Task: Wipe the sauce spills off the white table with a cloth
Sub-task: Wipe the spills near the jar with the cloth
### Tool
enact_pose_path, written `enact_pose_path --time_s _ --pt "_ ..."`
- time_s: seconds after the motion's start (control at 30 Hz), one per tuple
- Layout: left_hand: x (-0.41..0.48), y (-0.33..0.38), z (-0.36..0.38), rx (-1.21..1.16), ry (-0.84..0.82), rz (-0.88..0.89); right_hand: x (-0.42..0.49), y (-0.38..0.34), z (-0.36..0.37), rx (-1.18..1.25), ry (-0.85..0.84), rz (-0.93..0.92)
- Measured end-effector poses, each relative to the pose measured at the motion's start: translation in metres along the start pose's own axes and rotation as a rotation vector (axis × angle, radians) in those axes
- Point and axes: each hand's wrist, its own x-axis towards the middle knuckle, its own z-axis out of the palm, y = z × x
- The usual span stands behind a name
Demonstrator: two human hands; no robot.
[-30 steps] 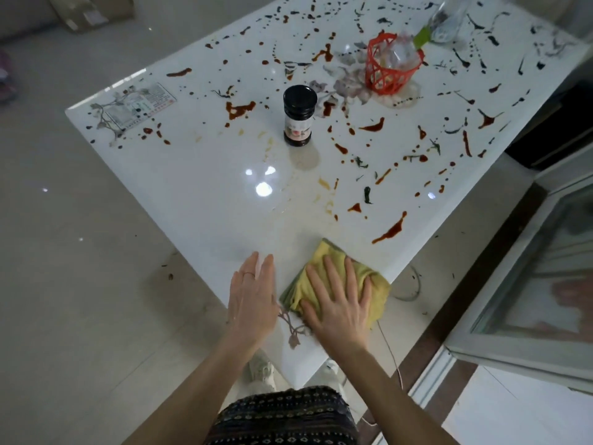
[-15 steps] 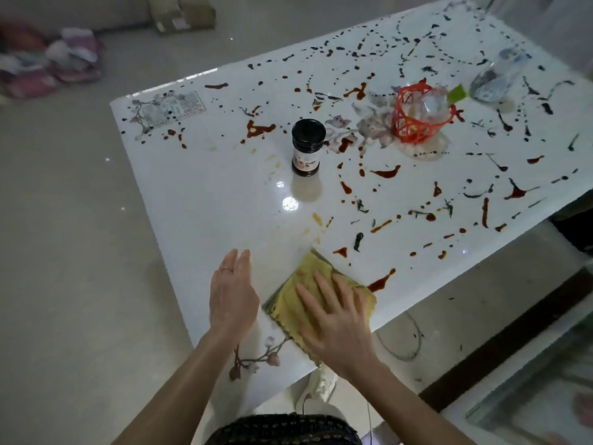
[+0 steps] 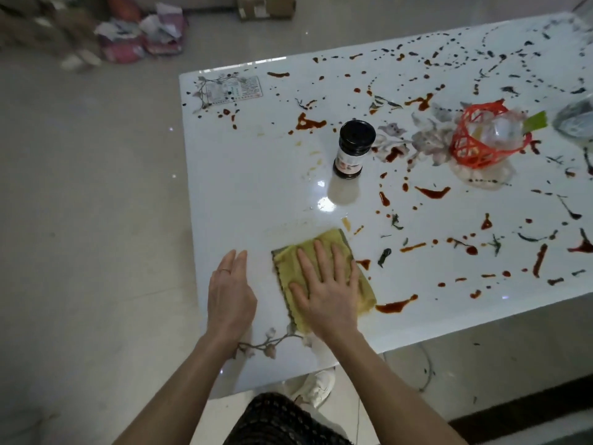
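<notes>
Sauce spills [image 3: 396, 306] — red-brown streaks and dots — covered most of the white bench [image 3: 244, 194], thickest across its middle and right side. The yellow cloth [image 3: 288, 268] lay flat on the near part of the bench, close to the front edge, with one long streak just beside its right corner. The right hand [image 3: 327, 290] pressed palm-down on the cloth, fingers [image 3: 321, 255] spread and straight, gripping nothing. The left hand [image 3: 229, 293] sat just to the left of the cloth at the bench's near-left edge, fingers held together and extended, open and empty; a ring showed on one finger. Whether that palm touched the surface could not be told.

Beyond the cloth a dark jar [image 3: 353, 146] with a black lid stood upright on a mostly clean patch. To its right a red wire basket [image 3: 475, 146] held something clear, and a blurred clear object [image 3: 574, 118] lay at the right edge. A printed card [image 3: 234, 88] lay at the far-left corner — and a flower motif [image 3: 266, 343] marked the near corner.
</notes>
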Motion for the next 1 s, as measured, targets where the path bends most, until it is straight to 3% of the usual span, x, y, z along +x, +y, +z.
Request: enact_pose_path --time_s 0.1,0.23,0.4,0.5,0.63,0.87,1.0 --pt "-0.005 -0.001 0.0 -0.02 0.014 -0.025 -0.02 -0.012 0.003 -0.011 0.007 0.047" --pt "-0.007 0.0 0.002 -0.067 0.005 -0.06 -0.025 -0.007 -0.018 -0.054 -0.027 -0.089" --pt "-0.003 0.0 -0.003 -0.078 0.022 -0.062 -0.007 0.019 -0.017 -0.138 -0.072 -0.57" --pt "0.001 -0.003 -0.006 -0.087 0.011 -0.052 0.013 0.008 -0.002 -0.083 -0.098 -0.671" --pt "0.012 0.0 -0.009 -0.079 0.01 -0.041 0.054 -0.021 0.002 -0.018 -0.091 -0.517" --pt "0.027 0.003 -0.011 -0.094 0.018 -0.021 0.086 -0.006 0.006 -0.031 -0.017 0.02" --pt "0.028 -0.001 -0.007 -0.102 0.01 -0.017 0.051 -0.017 0.004 0.02 0.024 0.091"
